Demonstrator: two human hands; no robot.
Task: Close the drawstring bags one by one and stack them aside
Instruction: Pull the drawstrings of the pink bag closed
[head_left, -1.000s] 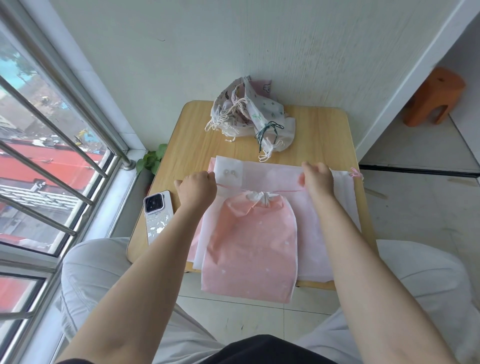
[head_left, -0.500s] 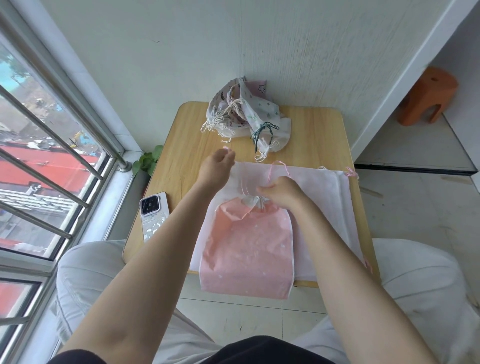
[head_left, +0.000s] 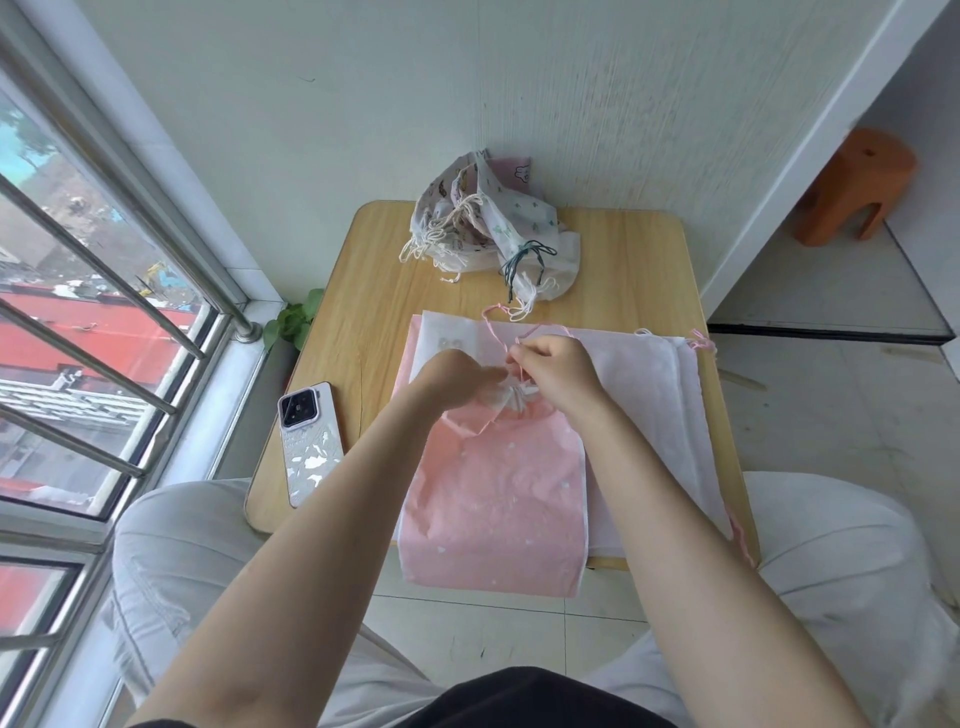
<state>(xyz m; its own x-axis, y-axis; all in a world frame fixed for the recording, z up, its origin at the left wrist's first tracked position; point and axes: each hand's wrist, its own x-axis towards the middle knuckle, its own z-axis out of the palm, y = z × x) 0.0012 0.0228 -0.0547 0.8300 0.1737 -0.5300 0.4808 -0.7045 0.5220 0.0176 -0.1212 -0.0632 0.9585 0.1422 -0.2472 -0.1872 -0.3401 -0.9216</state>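
- Head view: the pink drawstring bag (head_left: 493, 499) lies directly beneath both hands, its long axis running from the gathered neck (head_left: 511, 397) at the fingertips back toward the person.
- The left hand (head_left: 452, 371) pinches the puckered neck; the right hand (head_left: 558, 364) grasps the pink cord (head_left: 493, 325), which trails away beyond the knuckles.
- Both hands meet at the neck, equally near.
- Closed bags (head_left: 493, 228) are heaped well beyond the hands.

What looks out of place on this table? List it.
The pink bag overhangs the near edge of the table, its lower end unsupported. The phone lies askew near the left edge. The pile of bags at the back is jumbled, not stacked.
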